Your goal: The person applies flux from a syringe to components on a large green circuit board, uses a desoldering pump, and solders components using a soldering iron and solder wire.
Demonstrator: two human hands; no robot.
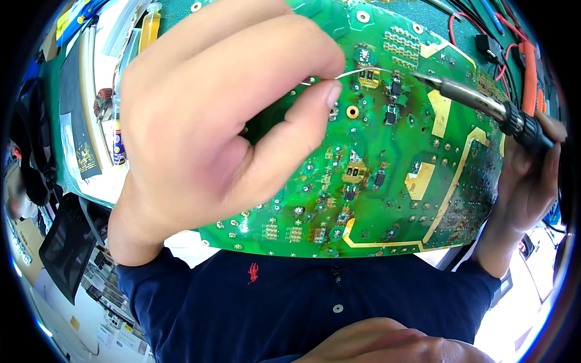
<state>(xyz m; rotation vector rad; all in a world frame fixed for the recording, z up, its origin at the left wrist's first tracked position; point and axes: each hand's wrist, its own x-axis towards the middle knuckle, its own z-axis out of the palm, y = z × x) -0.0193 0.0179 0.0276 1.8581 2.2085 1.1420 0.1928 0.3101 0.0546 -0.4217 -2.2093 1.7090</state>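
A large green circuit board (396, 148) fills the middle of the view, with small chips, gold pads and brownish scorched patches. My left hand (230, 109) hangs over its left part, thumb and forefinger pinching a thin silvery solder wire (357, 71). The wire's free end reaches right, near a small black chip (395, 88). From the right side, my right hand (529, 175) grips a soldering iron (478, 100) by its dark handle. Its tip points left, a short way from the wire's end; whether the tip touches the board I cannot tell. My left hand hides the board's upper left.
A green mat (402, 9) lies under the board. Orange-red handles (529, 72) and red and black leads crowd the upper right. Beyond my left hand are a yellow-filled syringe (150, 27), a copper coil (104, 104) and a dark flat strip (72, 103).
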